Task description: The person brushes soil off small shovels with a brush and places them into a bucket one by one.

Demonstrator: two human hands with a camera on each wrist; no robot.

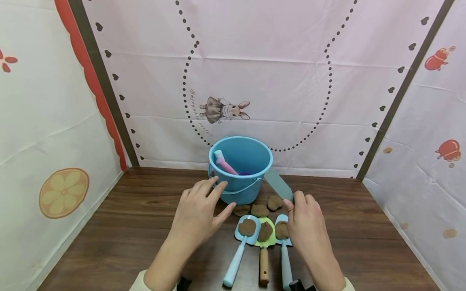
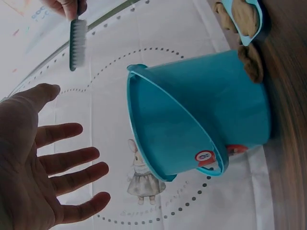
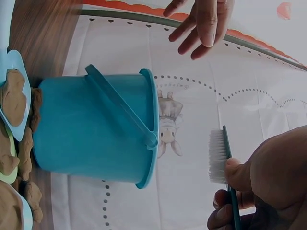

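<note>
Head view puts a blue bucket at the far middle of the desk, and I can see a pink-and-light-blue handle leaning inside it. To its right, the person's right hand has its grip closed around a brush; from the right wrist camera I make out white bristles on a green back, facing down towards the desk, with a clear gap between them and the bucket. On the other side, the left hand holds nothing: I see its fingers spread, near the bucket yet apart from it. Just in front of the bucket lie brown lumps, and nearer me three scoops are set in a row: a blue scoop on the left, a green scoop with a wooden handle in the middle, and a second blue scoop on the right, each bearing a brown lump. Behind everything I have a pale sheet printed with a rabbit and dotted lines.
</note>
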